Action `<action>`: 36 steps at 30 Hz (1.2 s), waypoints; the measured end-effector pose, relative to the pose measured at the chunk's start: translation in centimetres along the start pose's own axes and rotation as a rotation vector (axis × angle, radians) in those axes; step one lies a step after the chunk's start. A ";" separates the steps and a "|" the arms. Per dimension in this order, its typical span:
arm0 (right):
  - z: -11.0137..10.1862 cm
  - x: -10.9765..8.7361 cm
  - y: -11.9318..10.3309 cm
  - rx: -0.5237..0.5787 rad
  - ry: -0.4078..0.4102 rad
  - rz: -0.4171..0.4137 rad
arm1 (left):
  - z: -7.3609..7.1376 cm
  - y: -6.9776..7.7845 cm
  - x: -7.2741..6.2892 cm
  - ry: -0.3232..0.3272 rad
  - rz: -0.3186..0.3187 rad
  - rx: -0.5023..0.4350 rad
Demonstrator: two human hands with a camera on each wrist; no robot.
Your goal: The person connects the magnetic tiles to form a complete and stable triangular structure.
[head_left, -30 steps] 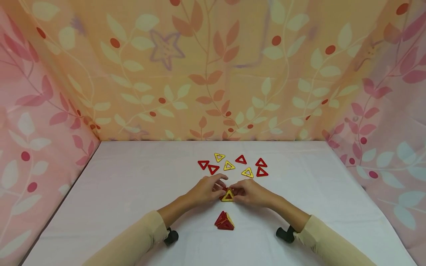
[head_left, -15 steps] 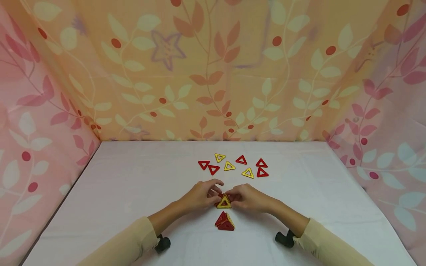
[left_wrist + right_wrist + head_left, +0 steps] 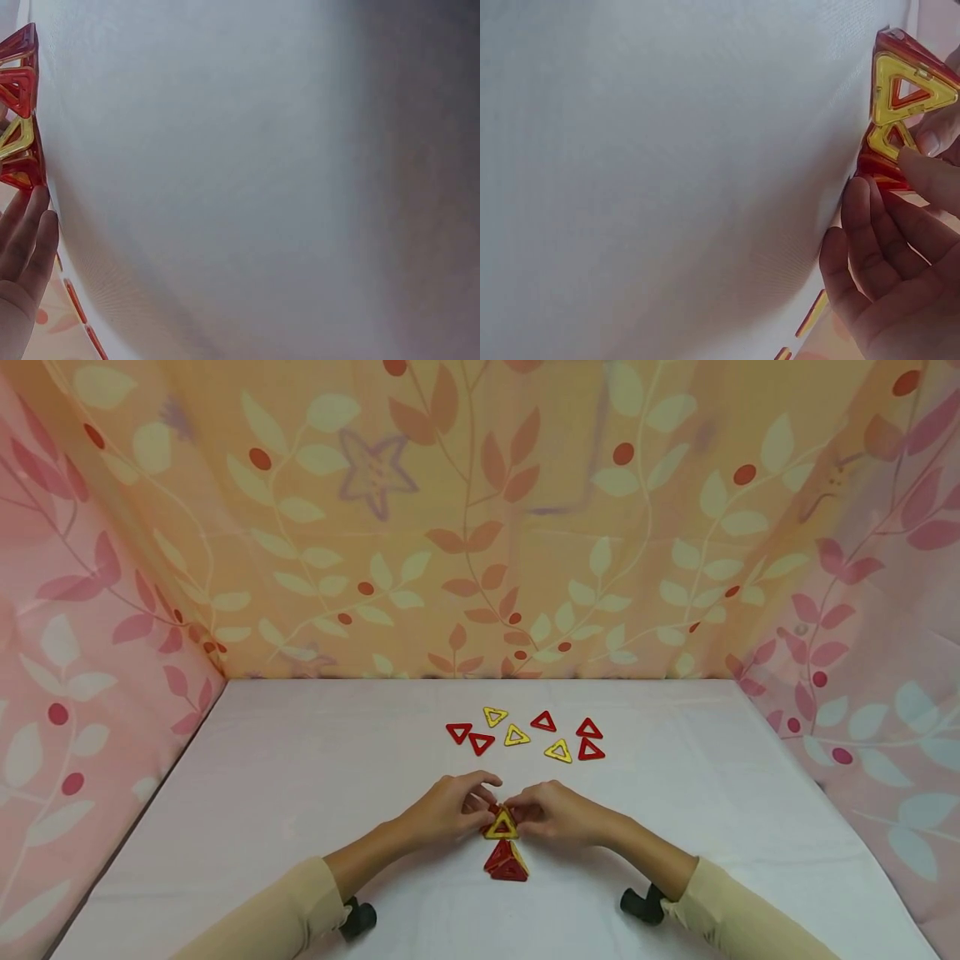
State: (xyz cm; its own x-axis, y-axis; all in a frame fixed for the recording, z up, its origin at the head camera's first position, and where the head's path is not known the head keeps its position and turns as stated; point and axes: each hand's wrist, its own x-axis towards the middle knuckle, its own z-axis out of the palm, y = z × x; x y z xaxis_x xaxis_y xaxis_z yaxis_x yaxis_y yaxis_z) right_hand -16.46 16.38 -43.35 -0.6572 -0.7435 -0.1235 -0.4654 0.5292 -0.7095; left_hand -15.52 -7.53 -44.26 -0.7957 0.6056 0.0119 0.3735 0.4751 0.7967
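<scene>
Between the two hands is a small pyramid of red and yellow magnetic triangle tiles [image 3: 501, 827], its yellow face toward the person. The left hand [image 3: 448, 808] holds it from the left, thumb and fingertips at its side. On the opposite side the right hand [image 3: 564, 814] grips it with thumb and fingertips. Directly in front, nearer the person, a second tile pyramid [image 3: 506, 862] stands on the table. In the right wrist view the held pyramid [image 3: 881, 141] meets this other pyramid [image 3: 885, 86] at a corner, right at the tabletop.
Loose triangle tiles lie flat beyond the hands: several red ones, such as a red tile [image 3: 590, 750], and three yellow ones, such as a yellow tile [image 3: 516, 736]. A white cloth covers the table [image 3: 300, 735]. Patterned curtains [image 3: 480, 568] enclose the back and sides.
Both hands have drawn the held pyramid toward the person and slightly left, closing the gap to the standing pyramid. The loose tiles and the nearer pyramid have stayed put.
</scene>
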 end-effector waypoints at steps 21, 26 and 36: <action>-3.1 -0.3 2.5 -0.127 0.187 0.028 | -2.6 -1.5 1.4 0.171 0.000 0.026; -4.3 -0.4 3.5 -0.178 0.291 0.037 | -3.4 -2.1 2.2 0.251 -0.039 0.060; -5.3 0.0 4.8 -0.226 0.393 0.120 | -4.6 -3.1 3.6 0.345 -0.112 0.093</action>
State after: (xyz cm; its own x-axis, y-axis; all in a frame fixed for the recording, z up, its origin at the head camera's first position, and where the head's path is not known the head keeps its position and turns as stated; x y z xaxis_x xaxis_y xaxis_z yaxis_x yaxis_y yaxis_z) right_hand -21.84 21.06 -43.03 -0.8688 -0.4833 0.1078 -0.4611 0.7104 -0.5318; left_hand -21.71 -9.81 -43.94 -0.9422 0.3032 0.1429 0.3037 0.5916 0.7469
